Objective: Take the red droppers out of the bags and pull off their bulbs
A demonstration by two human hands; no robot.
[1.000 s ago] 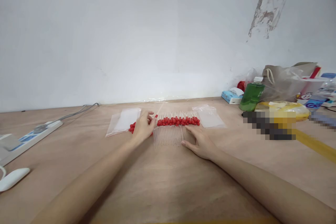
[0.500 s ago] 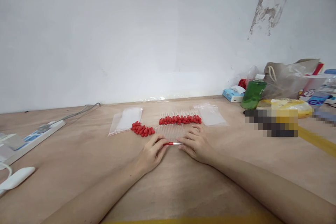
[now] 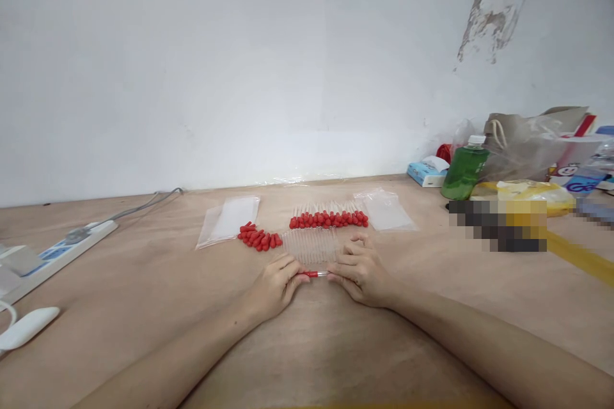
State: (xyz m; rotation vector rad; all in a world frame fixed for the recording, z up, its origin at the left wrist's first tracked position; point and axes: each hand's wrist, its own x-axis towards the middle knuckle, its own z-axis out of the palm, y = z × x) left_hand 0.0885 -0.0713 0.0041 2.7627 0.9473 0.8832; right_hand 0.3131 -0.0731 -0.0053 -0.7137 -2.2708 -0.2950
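Observation:
Between my hands lies a thin clear tube with a red cap (image 3: 311,274) at its left end. My left hand (image 3: 281,284) pinches the red cap end. The clear end is pinched by my right hand (image 3: 362,273). Just beyond them, several clear tubes (image 3: 311,245) lie side by side in a row. A pile of loose red caps (image 3: 259,238) sits to the left of that row. Farther back is a row of red-capped pieces (image 3: 329,219) with pale pointed ends towards the wall.
Clear plastic bags lie at the left (image 3: 235,217) and right (image 3: 386,209) of the rows. A power strip (image 3: 71,255) and white plug are at far left. A green bottle (image 3: 464,169), tissue pack (image 3: 426,172) and yellow bag (image 3: 535,195) stand or lie at right.
Both hands have moved slightly towards me with the red-capped tube between them, away from the row of clear tubes.

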